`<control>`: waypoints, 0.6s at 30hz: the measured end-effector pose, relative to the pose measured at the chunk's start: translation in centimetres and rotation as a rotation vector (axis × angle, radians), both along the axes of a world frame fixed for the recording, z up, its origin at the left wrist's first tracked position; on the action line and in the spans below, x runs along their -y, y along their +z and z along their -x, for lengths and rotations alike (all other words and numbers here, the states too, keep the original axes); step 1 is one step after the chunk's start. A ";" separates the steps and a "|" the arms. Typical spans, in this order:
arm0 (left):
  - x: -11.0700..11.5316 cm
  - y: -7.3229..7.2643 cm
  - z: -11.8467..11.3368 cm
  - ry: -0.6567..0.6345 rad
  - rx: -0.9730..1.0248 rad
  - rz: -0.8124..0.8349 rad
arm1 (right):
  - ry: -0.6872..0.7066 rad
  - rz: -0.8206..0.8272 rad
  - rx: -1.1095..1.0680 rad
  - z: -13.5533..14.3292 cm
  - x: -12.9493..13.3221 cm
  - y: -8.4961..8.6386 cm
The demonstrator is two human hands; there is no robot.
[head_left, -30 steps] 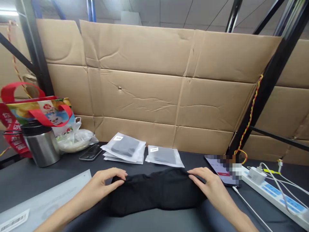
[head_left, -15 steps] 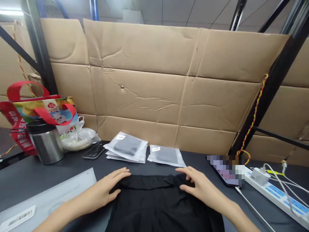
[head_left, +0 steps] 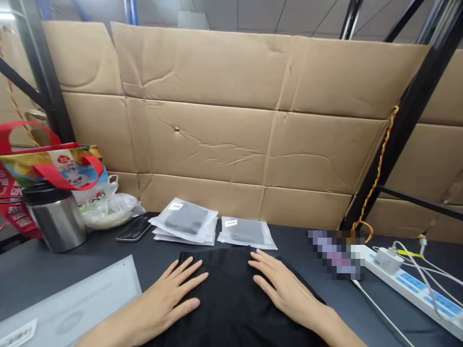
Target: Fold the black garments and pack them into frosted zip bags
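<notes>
A black garment lies spread on the dark table in front of me, its far edge just short of the packets. My left hand rests flat on the garment's left side with the fingers spread. On the right side my right hand lies on the cloth, fingers stretched out toward the far edge. Neither hand grips the fabric. To the left of my left arm is a large frosted plastic bag with a barcode label at its near end. The garment's near end runs out of view.
Frosted packets with dark contents, a stack and a single one, lie at the back. A phone, steel flask and shopping bag stand left. At right are a charging phone and a power strip. Cardboard walls the back.
Both hands have moved inward onto the garment and flattened, fingers spreading. The folded-looking band at its far edge now lies smooth. The view has shifted slightly.
</notes>
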State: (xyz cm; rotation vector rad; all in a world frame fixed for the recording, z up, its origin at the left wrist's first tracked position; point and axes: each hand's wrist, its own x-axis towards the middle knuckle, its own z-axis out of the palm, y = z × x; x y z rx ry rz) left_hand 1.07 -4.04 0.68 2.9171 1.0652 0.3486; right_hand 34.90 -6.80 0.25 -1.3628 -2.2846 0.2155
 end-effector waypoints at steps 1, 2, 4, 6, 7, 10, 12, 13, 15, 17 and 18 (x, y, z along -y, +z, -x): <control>0.3 0.0 0.0 -0.003 -0.027 0.023 | 0.012 0.040 0.018 0.1 0.2 -0.2; 0.3 0.1 -0.2 0.006 -0.031 0.036 | 0.014 0.073 0.030 0.1 0.3 -0.5; -0.3 0.6 -1.1 0.035 0.018 0.027 | 0.003 0.096 0.033 0.2 0.3 -0.9; -1.8 1.4 -2.9 0.020 0.087 -0.037 | -0.001 0.082 0.020 0.2 0.1 -1.1; -2.9 1.7 -4.1 -0.008 0.107 -0.083 | 0.001 0.071 0.012 0.2 0.0 -1.1; -6.5 2.2 -8.1 -0.120 0.084 -0.203 | 0.002 0.041 0.004 0.3 0.0 -1.0; -8.8 1.9 -10.4 -0.141 0.086 -0.229 | -0.003 0.031 0.012 0.4 0.1 -0.9; -9.8 1.7 -11.4 -0.145 0.096 -0.237 | -0.005 0.028 0.016 0.4 0.2 -0.9; -11.2 1.3 -12.8 -0.145 0.127 -0.266 | -0.007 0.023 0.020 0.5 0.3 -0.9; -11.8 1.4 -13.6 -0.128 0.169 -0.297 | -0.009 0.018 0.025 0.5 0.3 -1.0; -11.9 1.6 -13.8 -0.113 0.190 -0.311 | -0.011 0.017 0.030 0.5 0.2 -1.0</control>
